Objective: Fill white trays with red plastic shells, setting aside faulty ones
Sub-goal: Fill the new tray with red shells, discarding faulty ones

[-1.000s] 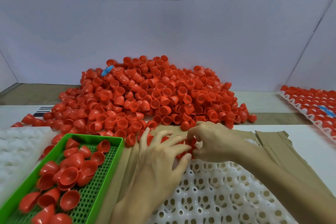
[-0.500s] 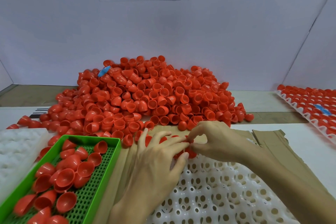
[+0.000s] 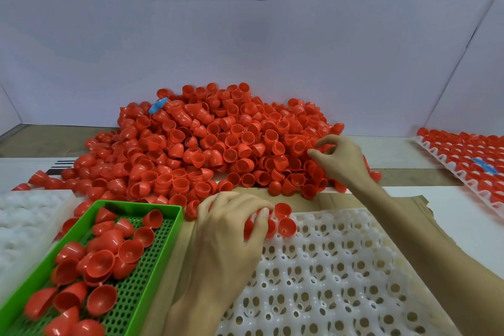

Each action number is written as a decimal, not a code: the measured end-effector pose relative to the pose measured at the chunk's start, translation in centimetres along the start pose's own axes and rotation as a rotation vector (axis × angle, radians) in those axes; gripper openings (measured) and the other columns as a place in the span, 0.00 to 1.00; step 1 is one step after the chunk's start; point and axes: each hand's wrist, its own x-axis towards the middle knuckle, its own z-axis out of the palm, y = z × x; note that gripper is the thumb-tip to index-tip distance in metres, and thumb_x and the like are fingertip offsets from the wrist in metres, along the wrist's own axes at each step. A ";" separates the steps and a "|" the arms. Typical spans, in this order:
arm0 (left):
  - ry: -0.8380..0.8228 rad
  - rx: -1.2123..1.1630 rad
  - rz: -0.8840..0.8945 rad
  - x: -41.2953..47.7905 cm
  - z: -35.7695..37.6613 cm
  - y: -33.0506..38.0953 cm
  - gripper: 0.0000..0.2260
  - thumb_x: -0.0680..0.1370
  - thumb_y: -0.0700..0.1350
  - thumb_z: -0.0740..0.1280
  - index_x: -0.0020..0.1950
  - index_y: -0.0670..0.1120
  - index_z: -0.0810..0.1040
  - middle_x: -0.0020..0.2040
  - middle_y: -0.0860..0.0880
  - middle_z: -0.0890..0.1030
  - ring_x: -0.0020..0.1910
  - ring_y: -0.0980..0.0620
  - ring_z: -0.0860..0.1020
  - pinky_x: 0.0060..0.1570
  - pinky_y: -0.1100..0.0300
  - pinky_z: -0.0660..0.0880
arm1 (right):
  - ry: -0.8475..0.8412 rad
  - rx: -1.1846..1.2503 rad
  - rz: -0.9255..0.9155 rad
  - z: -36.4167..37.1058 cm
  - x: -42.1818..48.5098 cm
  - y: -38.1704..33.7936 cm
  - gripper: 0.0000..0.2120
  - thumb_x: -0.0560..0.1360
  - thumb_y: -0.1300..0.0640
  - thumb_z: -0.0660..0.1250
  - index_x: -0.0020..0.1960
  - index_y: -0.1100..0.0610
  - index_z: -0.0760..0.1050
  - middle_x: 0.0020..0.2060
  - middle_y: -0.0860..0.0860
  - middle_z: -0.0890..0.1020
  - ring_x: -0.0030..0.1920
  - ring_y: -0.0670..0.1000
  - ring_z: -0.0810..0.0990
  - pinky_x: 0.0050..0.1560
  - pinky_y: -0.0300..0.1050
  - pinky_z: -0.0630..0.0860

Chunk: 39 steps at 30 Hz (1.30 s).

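Gripping a small cluster of red shells (image 3: 257, 226), the left hand (image 3: 226, 234) curls its fingers round them at the far left corner of the white tray (image 3: 341, 267), which spreads out below and to the right of that hand. Two seated shells (image 3: 286, 226) rest open side up in tray pockets just right of its fingertips.

We judge the shells to be very light, thin, stiff hollow cups with a glossy and rather slippery skin. They nest together and roll freely, so we would take each by its rim, thumb inside and a finger outside, pressing gently so the wall does not crack.

The right hand (image 3: 343, 161) arches over the near right edge of the big loose pile (image 3: 218, 139) beyond both hands, with its fingers bent among the shells. We cannot tell whether it has one pinched.

Left of the left hand, a green basket (image 3: 136, 204) holds more shells. Cardboard (image 3: 341, 199) lies under the tray on the tabletop (image 3: 463, 226). A filled tray (image 3: 454, 173) sits well off to the right of the right hand.

Half a second ago both hands met at the tray's far edge. Since then the right hand has gone to the pile, while the left has stayed at the corner.
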 end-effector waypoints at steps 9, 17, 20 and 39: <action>0.035 -0.039 -0.032 0.1 -0.2 0.0 0.09 0.80 0.52 0.61 0.49 0.60 0.81 0.49 0.68 0.79 0.56 0.63 0.75 0.61 0.67 0.61 | 0.078 0.320 0.106 0.1 0.0 0.6 0.04 0.78 0.58 0.71 0.45 0.57 0.83 0.26 0.51 0.82 0.24 0.45 0.79 0.27 0.36 0.76; 0.082 -0.253 -0.025 0.2 -0.8 1.2 0.09 0.80 0.52 0.64 0.57 0.61 0.80 0.51 0.66 0.81 0.56 0.60 0.80 0.55 0.58 0.77 | -0.295 0.626 -0.182 -4.1 -6.9 -2.3 0.04 0.73 0.57 0.74 0.47 0.57 0.84 0.40 0.56 0.87 0.40 0.56 0.87 0.44 0.46 0.84; 0.042 -0.417 -0.072 0.3 -1.0 1.9 0.13 0.78 0.56 0.66 0.62 0.61 0.77 0.51 0.63 0.83 0.54 0.61 0.81 0.53 0.68 0.76 | -0.440 0.643 -0.315 -5.0 -9.1 -3.4 0.07 0.71 0.55 0.75 0.48 0.56 0.85 0.43 0.56 0.87 0.44 0.56 0.87 0.47 0.44 0.83; -0.189 -0.910 -0.266 0.7 -2.2 2.1 0.10 0.76 0.50 0.72 0.55 0.48 0.84 0.51 0.45 0.86 0.51 0.48 0.85 0.50 0.61 0.80 | -0.429 0.547 -0.506 -4.9 -12.2 -5.9 0.08 0.76 0.50 0.71 0.54 0.47 0.84 0.43 0.47 0.86 0.38 0.51 0.85 0.41 0.44 0.82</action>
